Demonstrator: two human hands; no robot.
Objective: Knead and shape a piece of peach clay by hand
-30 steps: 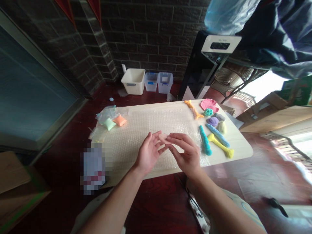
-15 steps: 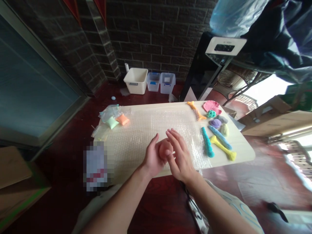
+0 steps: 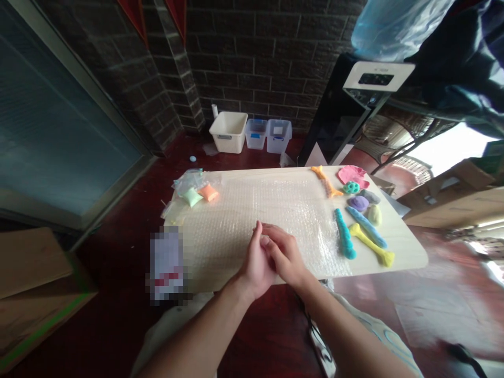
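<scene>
My left hand (image 3: 256, 266) and my right hand (image 3: 286, 253) are cupped together above the near edge of the table (image 3: 401, 252). Between the palms is a reddish ball of modelling clay, hidden now by the fingers but visible half a second ago. The right fingers fold over the left palm, and the left thumb points up. Beneath and beyond the hands lies a sheet of bubble wrap (image 3: 283, 205). To the right are shaped clay pieces, nearest a teal tapered roll (image 3: 344, 233), a yellow bone shape (image 3: 372, 245) and a blue roll (image 3: 367, 227).
Farther right lie an orange bone shape (image 3: 326, 181), a pink flat piece (image 3: 353, 176) and purple clay (image 3: 358, 203). Green (image 3: 192, 197) and orange (image 3: 208, 192) clay packets rest at the far left. Storage bins (image 3: 228, 134) and a water dispenser (image 3: 334, 110) stand beyond the table.
My right hand has closed over the clay ball, covering it, and the fingers of both hands have drawn together. The whole view has shifted slightly, with the table appearing farther right.
</scene>
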